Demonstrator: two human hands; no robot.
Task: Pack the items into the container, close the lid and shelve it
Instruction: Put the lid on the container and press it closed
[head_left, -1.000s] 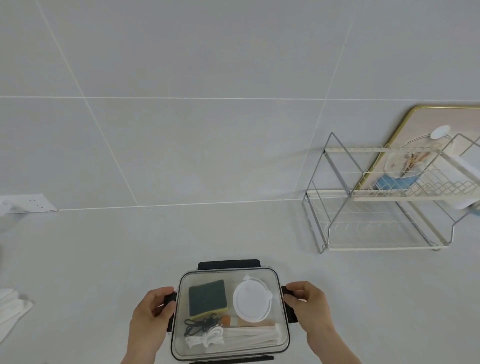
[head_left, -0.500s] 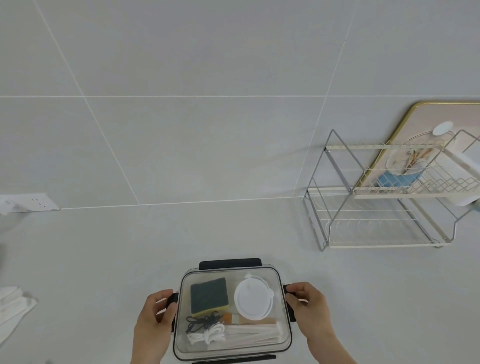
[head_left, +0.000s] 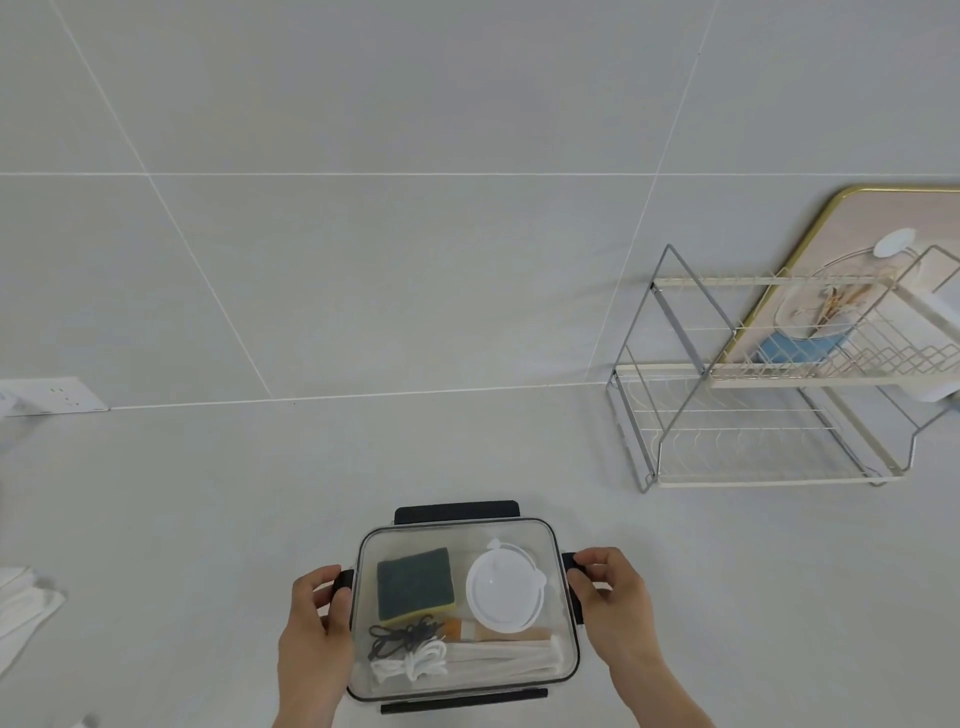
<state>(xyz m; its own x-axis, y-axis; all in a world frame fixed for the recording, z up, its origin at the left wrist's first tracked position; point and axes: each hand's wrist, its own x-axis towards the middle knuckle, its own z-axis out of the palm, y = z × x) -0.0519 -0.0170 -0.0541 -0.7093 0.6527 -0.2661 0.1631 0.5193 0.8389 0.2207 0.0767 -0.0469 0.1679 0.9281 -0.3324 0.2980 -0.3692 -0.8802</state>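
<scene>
Two hands hold a clear box by its side clips.

The left hand (head_left: 317, 621) and right hand (head_left: 613, 597) grip the see-through box (head_left: 462, 608) near the counter's (head_left: 208, 519) front edge. Inside lie a square green sponge (head_left: 415, 583), a round white lid (head_left: 505, 587), and maybe cords.

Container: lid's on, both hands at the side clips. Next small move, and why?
Probably press the two side clips down to latch. The left hand and right hand each sit on a dark side clip of the container, the items are inside under the clear lid, and the far clip looks flared out. The rack waits.
</scene>
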